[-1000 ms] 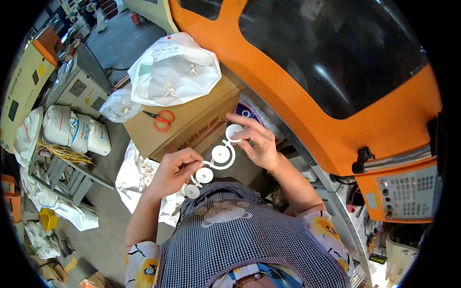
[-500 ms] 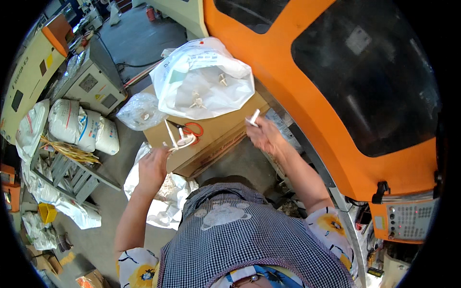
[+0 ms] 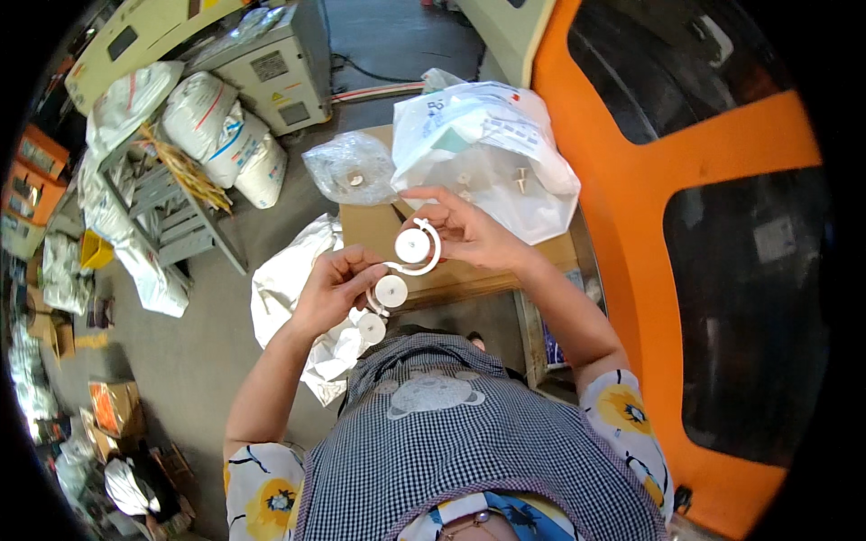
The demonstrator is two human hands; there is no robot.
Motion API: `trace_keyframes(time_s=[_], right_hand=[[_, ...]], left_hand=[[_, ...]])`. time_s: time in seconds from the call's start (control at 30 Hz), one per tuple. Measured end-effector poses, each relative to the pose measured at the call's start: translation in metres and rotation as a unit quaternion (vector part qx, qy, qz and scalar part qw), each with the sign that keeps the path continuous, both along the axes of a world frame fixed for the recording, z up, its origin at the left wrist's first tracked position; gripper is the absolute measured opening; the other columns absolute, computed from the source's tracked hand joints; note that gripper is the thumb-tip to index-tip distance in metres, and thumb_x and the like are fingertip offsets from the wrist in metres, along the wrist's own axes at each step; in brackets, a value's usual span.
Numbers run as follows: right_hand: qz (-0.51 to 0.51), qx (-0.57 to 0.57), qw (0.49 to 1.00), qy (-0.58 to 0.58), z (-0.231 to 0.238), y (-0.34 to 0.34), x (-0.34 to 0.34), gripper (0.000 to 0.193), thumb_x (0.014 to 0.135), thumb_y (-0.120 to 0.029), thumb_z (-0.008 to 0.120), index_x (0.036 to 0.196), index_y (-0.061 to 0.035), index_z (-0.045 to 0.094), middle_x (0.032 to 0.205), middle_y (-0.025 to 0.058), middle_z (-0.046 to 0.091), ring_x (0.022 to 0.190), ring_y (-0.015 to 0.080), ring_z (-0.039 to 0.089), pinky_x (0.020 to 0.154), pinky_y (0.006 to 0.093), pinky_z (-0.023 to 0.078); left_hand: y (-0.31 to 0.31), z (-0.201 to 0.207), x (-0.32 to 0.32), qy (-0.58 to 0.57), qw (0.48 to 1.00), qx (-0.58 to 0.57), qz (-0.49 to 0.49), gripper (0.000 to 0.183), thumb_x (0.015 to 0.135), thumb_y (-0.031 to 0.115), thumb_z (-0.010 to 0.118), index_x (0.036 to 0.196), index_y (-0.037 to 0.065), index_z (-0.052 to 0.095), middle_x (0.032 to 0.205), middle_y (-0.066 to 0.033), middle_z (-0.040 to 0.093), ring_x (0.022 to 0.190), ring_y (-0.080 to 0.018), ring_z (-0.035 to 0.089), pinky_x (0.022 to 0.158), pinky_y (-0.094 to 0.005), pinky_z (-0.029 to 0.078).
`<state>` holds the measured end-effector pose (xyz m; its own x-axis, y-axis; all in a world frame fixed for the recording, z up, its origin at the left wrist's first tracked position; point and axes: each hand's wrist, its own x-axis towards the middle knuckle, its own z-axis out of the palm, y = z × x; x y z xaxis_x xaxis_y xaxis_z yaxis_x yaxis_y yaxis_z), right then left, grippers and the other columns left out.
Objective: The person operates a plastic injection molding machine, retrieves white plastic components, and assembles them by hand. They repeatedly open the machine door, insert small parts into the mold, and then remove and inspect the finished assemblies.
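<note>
A white plastic moulding (image 3: 412, 245) with round discs on a thin curved runner is held in front of me, over the near edge of a cardboard box. My left hand (image 3: 338, 287) pinches the runner between thumb and fingers, and two lower discs (image 3: 391, 290) hang beside it. Around the topmost disc, the fingers of my right hand (image 3: 467, 233) close on its right edge, with the index finger stretched out to the left. Beyond the right hand, an open white plastic bag (image 3: 487, 113) has a few small whitish parts (image 3: 521, 178) in it.
The cardboard box (image 3: 451, 281) carries the bag and a clear plastic bag (image 3: 347, 171). A white sack (image 3: 293, 261) lies on the floor left of the box. An orange machine (image 3: 622, 216) stands close on the right. Full sacks (image 3: 212, 126) and a grey metal frame (image 3: 185, 198) are at left.
My view has turned. My right hand, apart and holding a small white piece before, has come to the moulding in my left hand. The orange-handled scissors are no longer visible.
</note>
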<state>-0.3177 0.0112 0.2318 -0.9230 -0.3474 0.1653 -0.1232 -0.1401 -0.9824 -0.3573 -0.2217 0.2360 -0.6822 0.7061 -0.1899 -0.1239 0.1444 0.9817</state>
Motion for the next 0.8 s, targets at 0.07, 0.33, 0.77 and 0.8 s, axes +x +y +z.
trace_keyframes(time_s=[0.07, 0.33, 0.77, 0.8], right_hand=[[0.058, -0.035, 0.998, 0.004, -0.003, 0.0, -0.005, 0.043, 0.081, -0.009, 0.062, 0.121, -0.0047, 0.046, 0.104, 0.0046, 0.055, 0.09, 0.0123, 0.054, 0.073, 0.0257, 0.045], [0.14, -0.02, 0.979, -0.145, -0.018, 0.01, -0.011, 0.022, 0.082, -0.016, 0.063, 0.098, -0.0018, 0.059, 0.08, 0.0023, 0.06, 0.071, 0.0087, 0.058, 0.061, 0.0207, 0.047], [0.228, -0.003, 0.923, -0.309, -0.051, 0.021, 0.029, 0.025, 0.09, -0.021, 0.051, 0.074, -0.0029, 0.054, 0.054, -0.0027, 0.046, 0.037, 0.0041, 0.041, 0.034, 0.0188, 0.029], [0.203, -0.046, 0.915, -0.346, -0.06, 0.018, 0.036, 0.025, 0.09, -0.023, 0.051, 0.072, -0.0054, 0.051, 0.05, -0.0049, 0.037, 0.032, 0.0034, 0.033, 0.029, 0.0193, 0.021]], left_hand=[[0.001, 0.003, 0.004, -0.011, 1.0, 0.011, 0.011, 0.014, 0.09, 0.012, 0.056, 0.091, 0.0, 0.062, 0.068, 0.0019, 0.058, 0.05, -0.0016, 0.044, 0.044, -0.017, 0.035], [-0.006, 0.003, 0.012, 0.007, 0.999, -0.039, 0.029, 0.012, 0.09, 0.013, 0.056, 0.088, 0.002, 0.061, 0.067, 0.0025, 0.057, 0.056, -0.0026, 0.049, 0.049, -0.0198, 0.04], [-0.042, -0.001, 0.017, 0.86, 0.474, -0.102, -0.158, 0.026, 0.068, 0.011, 0.059, 0.092, 0.001, 0.057, 0.078, -0.0044, 0.056, 0.073, -0.0147, 0.053, 0.06, -0.0256, 0.044], [-0.045, -0.002, 0.021, 0.85, 0.476, -0.116, -0.192, 0.025, 0.07, 0.012, 0.057, 0.092, 0.0, 0.057, 0.077, -0.0049, 0.056, 0.073, -0.0148, 0.053, 0.061, -0.0251, 0.043]])
